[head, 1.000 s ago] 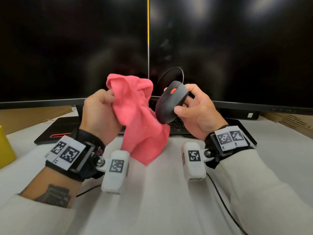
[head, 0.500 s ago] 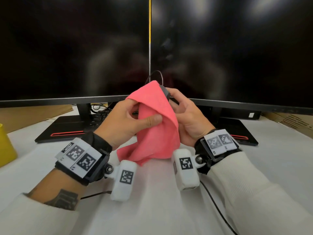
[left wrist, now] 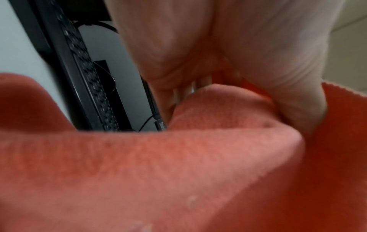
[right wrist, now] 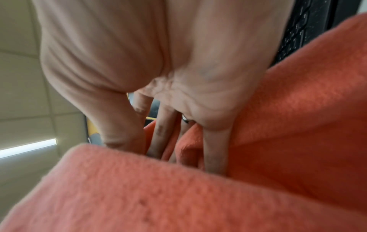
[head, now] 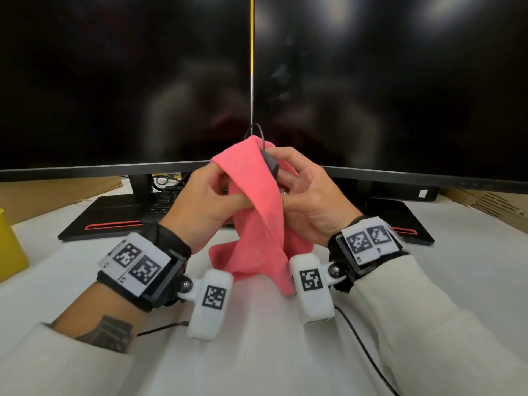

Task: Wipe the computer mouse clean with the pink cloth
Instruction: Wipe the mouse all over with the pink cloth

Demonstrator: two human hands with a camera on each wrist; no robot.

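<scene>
I see the pink cloth (head: 257, 212) draped over the computer mouse (head: 271, 164), held up above the table (head: 257, 352); my left hand (head: 205, 207) pinches the cloth, my right hand (head: 308, 201) seems to grip the mostly hidden mouse; two dark monitors (head: 125, 81) fill twelve o'clock, a keyboard (head: 167, 200) below them, a yellow object (head: 10, 247) at nine o'clock.

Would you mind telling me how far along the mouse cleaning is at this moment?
Done: the mouse is lifted off the desk, held in the right hand. In hand: the left hand grips the pink cloth, draped over most of the mouse, only a dark edge showing. Left: finishing the wipe; whether any surface is clean cannot be judged.
</scene>
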